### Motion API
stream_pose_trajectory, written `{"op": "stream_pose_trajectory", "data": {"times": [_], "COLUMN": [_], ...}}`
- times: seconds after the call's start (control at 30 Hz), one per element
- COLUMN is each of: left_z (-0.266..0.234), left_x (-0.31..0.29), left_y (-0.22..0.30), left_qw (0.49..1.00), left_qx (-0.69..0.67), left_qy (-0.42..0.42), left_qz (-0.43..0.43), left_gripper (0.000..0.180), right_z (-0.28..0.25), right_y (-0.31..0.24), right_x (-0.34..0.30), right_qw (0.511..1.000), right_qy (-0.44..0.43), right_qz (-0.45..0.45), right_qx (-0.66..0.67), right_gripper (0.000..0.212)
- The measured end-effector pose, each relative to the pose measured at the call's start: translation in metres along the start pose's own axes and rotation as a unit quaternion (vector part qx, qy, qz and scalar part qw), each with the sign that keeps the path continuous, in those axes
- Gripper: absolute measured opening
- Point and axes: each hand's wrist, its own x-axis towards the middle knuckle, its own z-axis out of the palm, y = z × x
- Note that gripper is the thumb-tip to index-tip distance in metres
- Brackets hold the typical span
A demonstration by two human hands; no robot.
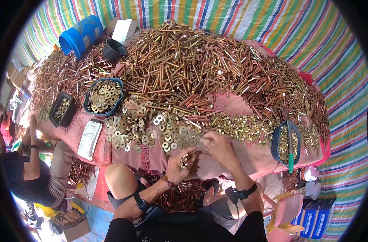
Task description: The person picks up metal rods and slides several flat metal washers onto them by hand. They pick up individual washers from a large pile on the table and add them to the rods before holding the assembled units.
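Observation:
My left hand is curled, palm up, around a cluster of small golden metal pieces. They look like nuts or bolt ends; their exact kind is too small to tell. Close by on the right, my right hand hangs above the pink cloth with bent fingers, their tips smeared by motion. Flat round washers lie heaped just beyond my left hand. Past my right hand spreads a bed of small golden nuts. Behind both rises a large heap of long copper-coloured bolts.
Left of the heap stand a blue basket of washers, a dark tub of nuts and a silver packet. A blue basket with a green-handled tool is at right. Another person sits at left.

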Motion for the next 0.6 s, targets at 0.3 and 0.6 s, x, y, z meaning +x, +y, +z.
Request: {"op": "stream_pose_trajectory", "data": {"times": [0.3,0.6], "left_z": [-0.005,-0.001], "left_x": [-0.009,0.002], "left_y": [-0.019,0.001], "left_qw": [1.000,0.991], "left_qx": [0.028,0.121], "left_qy": [-0.011,0.014], "left_qz": [-0.001,0.049], "left_gripper": [0.036,0.038], "right_z": [0.039,0.013], "right_y": [0.013,0.035], "right_x": [0.034,0.048], "right_qw": [0.983,0.964], "right_qy": [0.105,0.200], "right_qz": [-0.114,-0.133], "right_qx": [-0.095,-0.111], "right_gripper": [0.026,0.013]}}
